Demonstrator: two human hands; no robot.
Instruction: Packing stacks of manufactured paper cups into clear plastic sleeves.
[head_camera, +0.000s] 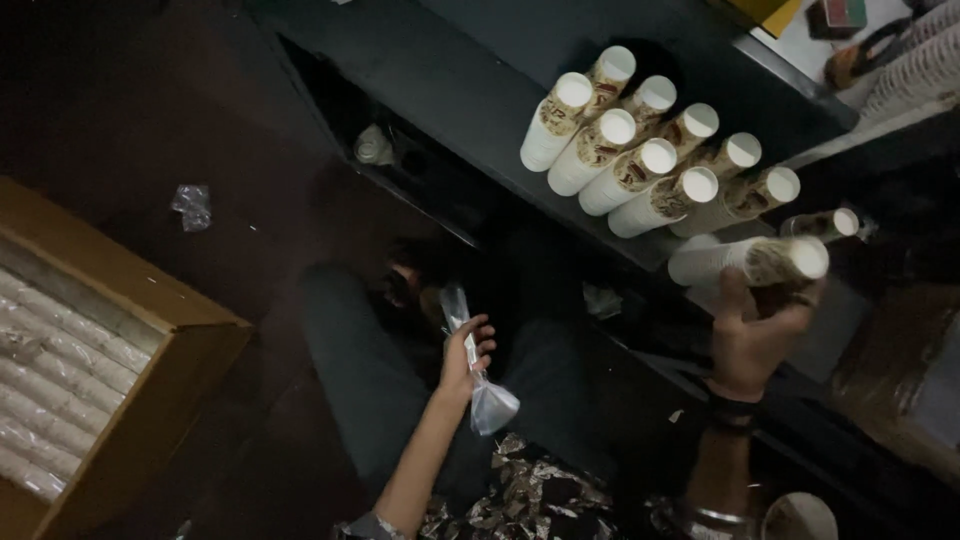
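- Right hand (752, 345), right of centre, wraps its grip around a cup stack (750, 262); best kept level beside the stacks (650, 150) on the counter (470, 90).
- Left hand (462, 355), centre frame, pinches a clear wrapper (485, 400).

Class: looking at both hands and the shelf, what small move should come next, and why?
Probably stand the cup stack in the right hand upright beside the row of stacks on the dark shelf; it lies tilted at the row's end. The left hand holds only a clear wrapper.
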